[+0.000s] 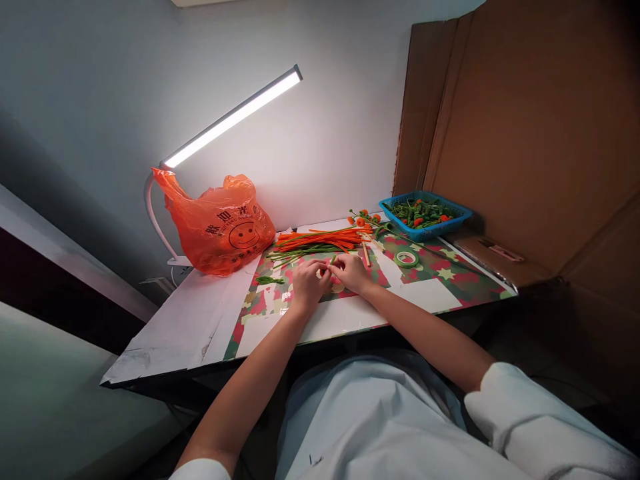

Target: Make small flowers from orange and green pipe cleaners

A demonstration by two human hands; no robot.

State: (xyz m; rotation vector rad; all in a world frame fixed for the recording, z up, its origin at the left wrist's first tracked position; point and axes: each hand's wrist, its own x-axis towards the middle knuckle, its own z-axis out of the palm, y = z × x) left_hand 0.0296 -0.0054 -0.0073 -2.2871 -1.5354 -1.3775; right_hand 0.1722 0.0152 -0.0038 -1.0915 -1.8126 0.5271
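My left hand [307, 283] and my right hand [353, 272] meet over the patterned mat [440, 270] on the table, fingertips pinched together on a small green piece [333, 260] that is mostly hidden by the fingers. Just beyond them lies a bundle of orange and green pipe cleaners [320, 241]. A green tape roll [406, 259] lies flat to the right of my right hand. A small green leaf shape [270, 281] rests on the mat left of my left hand.
An orange plastic bag [220, 227] stands at the back left under a lit bar lamp [235, 117]. A blue basket [425, 217] of green and orange pieces sits at the back right. Cardboard sheets [525, 127] wall off the right side.
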